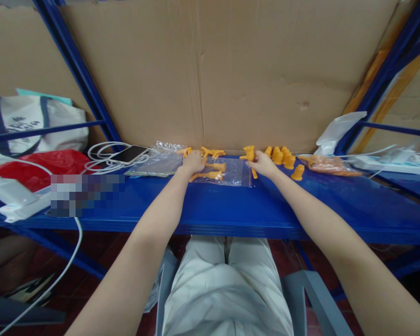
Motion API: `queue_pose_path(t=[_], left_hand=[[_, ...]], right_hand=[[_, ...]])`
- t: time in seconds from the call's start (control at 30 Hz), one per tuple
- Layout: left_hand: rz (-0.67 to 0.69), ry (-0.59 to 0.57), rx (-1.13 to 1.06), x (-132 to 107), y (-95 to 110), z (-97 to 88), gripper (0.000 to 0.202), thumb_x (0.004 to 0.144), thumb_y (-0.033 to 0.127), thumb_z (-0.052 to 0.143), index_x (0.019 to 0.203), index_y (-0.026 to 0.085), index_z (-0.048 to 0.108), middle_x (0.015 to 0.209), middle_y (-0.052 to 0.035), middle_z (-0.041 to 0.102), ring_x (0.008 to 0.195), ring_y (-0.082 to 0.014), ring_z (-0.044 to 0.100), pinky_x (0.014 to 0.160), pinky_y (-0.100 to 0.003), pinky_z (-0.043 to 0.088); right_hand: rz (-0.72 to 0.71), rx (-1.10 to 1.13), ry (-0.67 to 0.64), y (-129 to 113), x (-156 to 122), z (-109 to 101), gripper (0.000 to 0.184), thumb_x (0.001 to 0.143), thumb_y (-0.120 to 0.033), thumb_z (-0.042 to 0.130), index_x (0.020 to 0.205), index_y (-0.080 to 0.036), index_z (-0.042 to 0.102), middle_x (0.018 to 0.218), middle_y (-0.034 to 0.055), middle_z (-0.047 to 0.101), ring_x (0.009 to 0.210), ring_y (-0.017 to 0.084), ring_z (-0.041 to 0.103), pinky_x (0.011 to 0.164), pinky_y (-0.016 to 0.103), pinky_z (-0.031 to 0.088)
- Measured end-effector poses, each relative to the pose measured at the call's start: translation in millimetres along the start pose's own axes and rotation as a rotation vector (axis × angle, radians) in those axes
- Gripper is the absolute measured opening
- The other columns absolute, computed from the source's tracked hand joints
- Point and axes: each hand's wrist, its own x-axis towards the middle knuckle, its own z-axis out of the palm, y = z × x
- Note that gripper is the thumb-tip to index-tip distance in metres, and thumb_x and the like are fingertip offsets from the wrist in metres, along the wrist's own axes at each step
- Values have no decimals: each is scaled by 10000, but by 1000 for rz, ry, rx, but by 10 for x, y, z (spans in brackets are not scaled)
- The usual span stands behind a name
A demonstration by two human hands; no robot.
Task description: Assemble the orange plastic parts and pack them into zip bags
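Note:
My right hand (pixel 262 164) is closed on an orange plastic part (pixel 249 151) with a wide round end, held just above the blue shelf. Below it, another orange piece (pixel 254 173) lies by the edge of a clear plastic bag (pixel 236 173). My left hand (pixel 193 162) rests among long orange plastic parts (pixel 213 152), its fingers curled down and partly hidden. Two more long pieces (pixel 210 175) lie on the bag beside it. Right of my right hand stand several orange cup-shaped parts (pixel 287 159) in a cluster, one (pixel 297 172) a little apart.
On the left are a phone (pixel 130 154), coiled white cable (pixel 98 163), a red bag (pixel 63 168) and a canvas tote (pixel 63 126). A bag of orange pieces (pixel 331 164) and a white power strip (pixel 388 164) lie right. Cardboard (pixel 231 74) walls the back of the blue shelf (pixel 231 210).

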Motion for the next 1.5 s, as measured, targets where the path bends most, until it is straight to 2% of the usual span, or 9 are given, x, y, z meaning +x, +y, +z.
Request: queue_pose_path(t=[0.13,0.23,0.4,0.6,0.8,0.93,1.23,1.4,1.5], left_hand=[[61,35,13,28,78,14,494,931,300,443,1379,106,514,1453,-173,525,1380,-293,461,1155,-386,345],[179,-26,-44,58,164,87,488,961,346,394,1376,128,530,1461,-143,537,1389,-261,459,1168,-362,325],[242,-216,-77,62,276,176,560,1006,353,247,1487,131,431,1589,-107,384,1483,-226,329,1220,-359,214],[233,-245,-73,53,278,161,584,1009,369,215,1535,161,360,1615,-81,316,1509,-204,263,1233,-353,158],[215,-287,-53,36,307,144,604,1014,360,182,1551,117,314,1641,-87,243,1530,-195,182,1239,-329,114],[226,-275,-71,34,327,150,599,1005,355,185,1552,149,315,1636,-80,250,1527,-202,198,1243,-375,128],[255,-288,-144,-9,397,152,612,996,376,197,1544,142,337,1633,-68,260,1532,-183,158,1239,-337,144],[245,-302,-127,-39,434,123,612,996,377,194,1537,140,354,1633,-65,261,1533,-188,157,1240,-340,145],[237,-329,-100,-36,438,121,638,1002,394,164,1557,114,307,1654,-84,198,1541,-185,114,1240,-330,114]], right_hand=[[-21,-332,-193,-128,-89,-34,128,809,-187,586,897,-144,668,909,90,738,869,232,688,756,306,510],[-37,-561,-192,-267,-146,-127,194,834,-191,549,939,-157,708,962,111,750,943,268,684,784,325,495],[30,-767,-218,-378,-187,-329,302,846,-168,537,1078,-192,729,1092,147,733,1125,360,636,965,546,439],[75,-852,-366,-322,-205,-382,257,816,-112,572,950,-203,770,1055,167,724,1170,401,599,1007,719,324],[29,-875,-468,-576,-295,-293,363,824,-130,546,1092,-230,769,1159,121,730,1176,344,620,988,520,446],[-35,-844,-487,-689,-321,-227,318,861,-235,557,1086,-239,782,1017,91,766,1092,307,663,922,423,468],[-9,-770,-313,-538,-233,-112,234,853,-259,560,834,-229,791,867,61,769,946,255,698,765,320,483],[-32,-757,-354,-492,-233,-159,328,886,-402,562,703,-200,744,758,85,728,834,251,690,707,325,482],[-43,-681,-470,-511,-246,-177,419,854,-482,612,550,-195,652,632,75,666,680,226,659,628,313,463]])
